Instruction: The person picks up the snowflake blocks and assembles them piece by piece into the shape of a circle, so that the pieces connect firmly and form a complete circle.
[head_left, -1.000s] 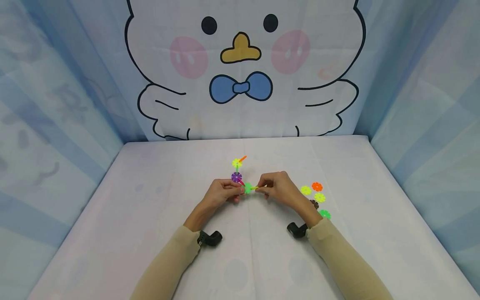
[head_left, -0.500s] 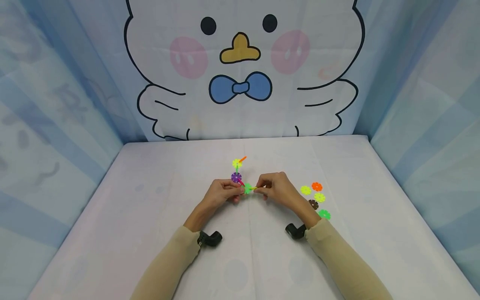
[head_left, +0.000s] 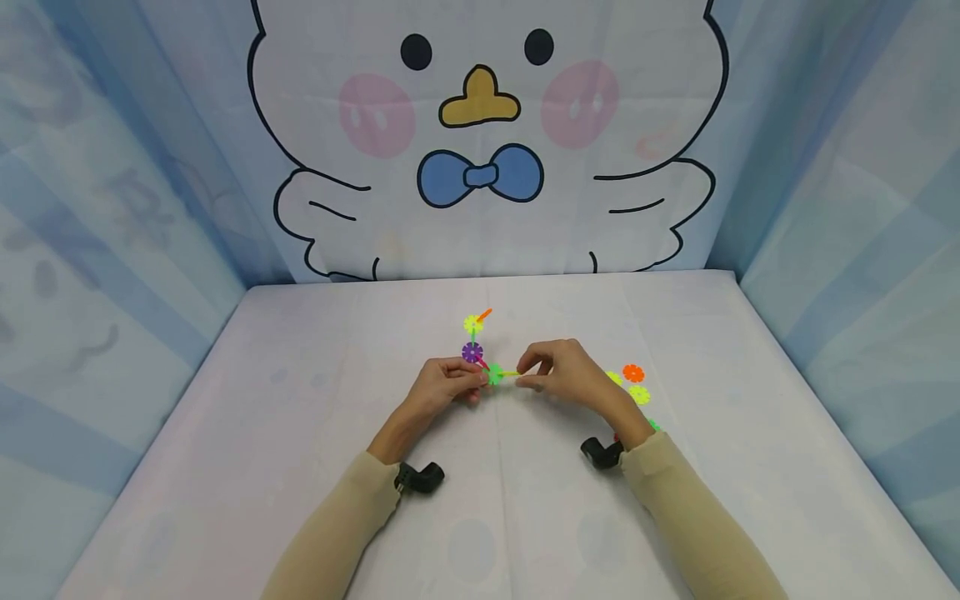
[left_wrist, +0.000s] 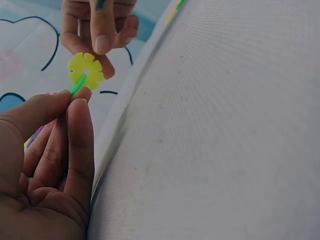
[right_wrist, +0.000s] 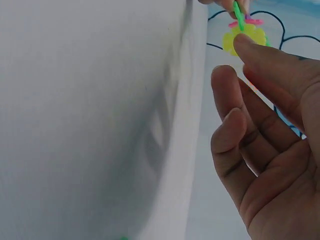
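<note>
My left hand pinches a green notched snowflake disc between thumb and fingers. It is one link in a chain of interlocking discs. A yellow disc sits slotted into the green one, edge-on in the head view. On the chain's other side come a pink disc, a purple disc, another green one, a yellow disc and an orange disc at the far end. My right hand is beside the yellow disc's outer edge, thumb and index finger parted around nothing.
Loose discs lie on the white-covered table to the right, among them an orange disc and a yellow disc. My right forearm partly hides others. A cartoon-printed curtain hangs behind the table.
My right hand has let go of the yellow disc and drawn slightly right and away, its thumb and index finger spreading. The left hand stays put; the chain's far end shifts up a little.
</note>
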